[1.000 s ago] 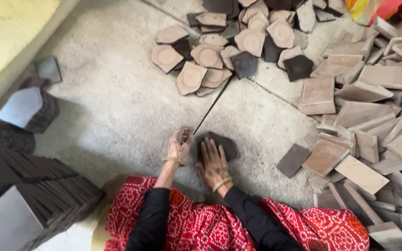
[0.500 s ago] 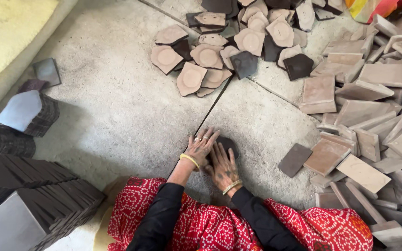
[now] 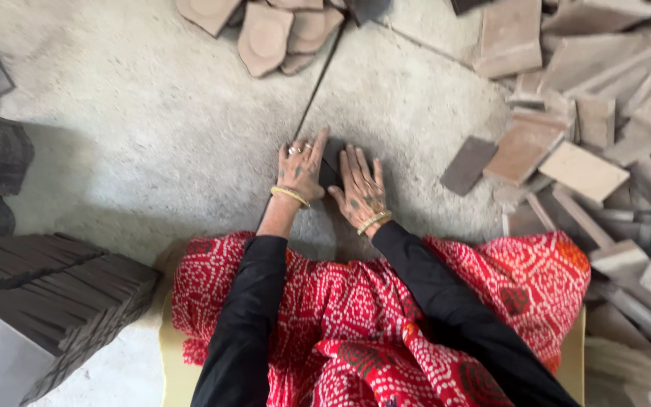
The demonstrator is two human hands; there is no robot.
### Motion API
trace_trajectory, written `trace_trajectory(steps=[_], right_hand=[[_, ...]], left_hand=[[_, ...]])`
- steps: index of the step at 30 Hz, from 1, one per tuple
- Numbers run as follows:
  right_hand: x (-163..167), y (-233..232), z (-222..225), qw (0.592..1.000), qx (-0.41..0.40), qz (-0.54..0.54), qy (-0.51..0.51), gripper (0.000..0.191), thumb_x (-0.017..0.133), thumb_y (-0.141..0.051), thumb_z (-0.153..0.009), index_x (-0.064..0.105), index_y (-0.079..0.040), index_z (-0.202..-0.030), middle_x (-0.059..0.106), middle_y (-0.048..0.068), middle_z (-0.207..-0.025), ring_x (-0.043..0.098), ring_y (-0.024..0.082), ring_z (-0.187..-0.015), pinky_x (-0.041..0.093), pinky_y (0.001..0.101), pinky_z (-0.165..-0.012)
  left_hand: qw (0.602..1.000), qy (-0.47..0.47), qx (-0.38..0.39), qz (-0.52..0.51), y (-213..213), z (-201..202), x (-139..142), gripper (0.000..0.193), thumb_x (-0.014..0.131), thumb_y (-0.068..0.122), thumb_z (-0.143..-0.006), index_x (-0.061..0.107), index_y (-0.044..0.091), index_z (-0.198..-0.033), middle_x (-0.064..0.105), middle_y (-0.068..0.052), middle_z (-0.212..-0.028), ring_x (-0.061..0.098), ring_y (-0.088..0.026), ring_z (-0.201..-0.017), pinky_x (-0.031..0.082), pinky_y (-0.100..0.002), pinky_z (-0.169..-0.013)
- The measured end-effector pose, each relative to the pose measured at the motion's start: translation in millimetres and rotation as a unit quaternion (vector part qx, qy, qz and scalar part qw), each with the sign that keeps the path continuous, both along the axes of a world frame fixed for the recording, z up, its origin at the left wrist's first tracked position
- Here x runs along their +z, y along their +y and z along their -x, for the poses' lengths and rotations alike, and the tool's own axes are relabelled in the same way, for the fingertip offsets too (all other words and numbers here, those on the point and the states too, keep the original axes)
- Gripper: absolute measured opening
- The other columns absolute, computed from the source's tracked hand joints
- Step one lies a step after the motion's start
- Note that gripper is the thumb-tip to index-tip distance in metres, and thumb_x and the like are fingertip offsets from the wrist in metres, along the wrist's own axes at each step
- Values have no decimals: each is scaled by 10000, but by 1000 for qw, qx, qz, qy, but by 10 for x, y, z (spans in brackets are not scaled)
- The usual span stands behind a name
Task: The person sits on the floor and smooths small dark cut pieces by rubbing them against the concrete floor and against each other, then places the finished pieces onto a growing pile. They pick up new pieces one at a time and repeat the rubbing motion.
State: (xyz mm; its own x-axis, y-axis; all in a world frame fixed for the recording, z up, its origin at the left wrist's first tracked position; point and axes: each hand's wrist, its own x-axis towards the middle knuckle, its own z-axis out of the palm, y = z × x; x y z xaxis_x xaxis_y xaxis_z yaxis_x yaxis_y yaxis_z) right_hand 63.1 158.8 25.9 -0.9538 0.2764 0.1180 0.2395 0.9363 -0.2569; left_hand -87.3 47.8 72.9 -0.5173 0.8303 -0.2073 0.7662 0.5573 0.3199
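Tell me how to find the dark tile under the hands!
Start at the grey floor and follow its dark seam down to the red patterned lap. Just above the lap, the left hand and right hand lie flat on a dark tile. It is nearly covered and alone, unlike the bare grey tile beside the brown pile.

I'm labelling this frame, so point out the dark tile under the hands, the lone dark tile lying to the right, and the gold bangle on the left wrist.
dark tile under the hands (image 3: pixel 331 162), head view, strip showing between the hands.
lone dark tile (image 3: pixel 469 165), head view, middle of its top face.
gold bangle (image 3: pixel 290 196), head view, band across the left wrist.
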Motion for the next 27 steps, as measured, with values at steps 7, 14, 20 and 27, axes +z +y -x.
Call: trace_trajectory(steps=[7,14,20,27], right_hand=[[109,-155,87,992,116,-17,-45,708,521,-419,-1026,324,-66,-1607,292,110,-1683,214,315,-1566,123,613,-1252],[25,253,383,984,146,-37,-95,780,468,-528,-1015,236,-143,-1652,196,51,-1733,176,264,-1595,128,595,-1255],[44,92,315,994,52,-14,-92,801,426,-543,-1042,160,-104,-1657,112,96,-1730,101,290,-1586,89,589,-1264],[99,45,235,988,78,-42,-123,776,395,-531,-1061,135,-109,-1659,104,85,-1742,122,271,-1607,96,583,-1273]], left_hand=[[983,1,182,-4,-139,-150,-32,1340,949,321,-611,88,99,-1614,521,-201,-1440,501,-386,-1323,366,-579,-1134],[978,-28,205,-39,-293,-150,-457,1225,938,335,-654,184,-39,-1545,494,-289,-1418,567,-424,-1232,491,-500,-991],[976,-25,217,9,-319,-121,-568,891,892,357,-713,429,47,-1407,532,-209,-1367,568,-406,-1223,489,-475,-997],[985,-18,171,16,-297,-194,-618,541,804,408,-851,647,75,-1248,683,-164,-1208,670,-361,-1141,538,-478,-979]])
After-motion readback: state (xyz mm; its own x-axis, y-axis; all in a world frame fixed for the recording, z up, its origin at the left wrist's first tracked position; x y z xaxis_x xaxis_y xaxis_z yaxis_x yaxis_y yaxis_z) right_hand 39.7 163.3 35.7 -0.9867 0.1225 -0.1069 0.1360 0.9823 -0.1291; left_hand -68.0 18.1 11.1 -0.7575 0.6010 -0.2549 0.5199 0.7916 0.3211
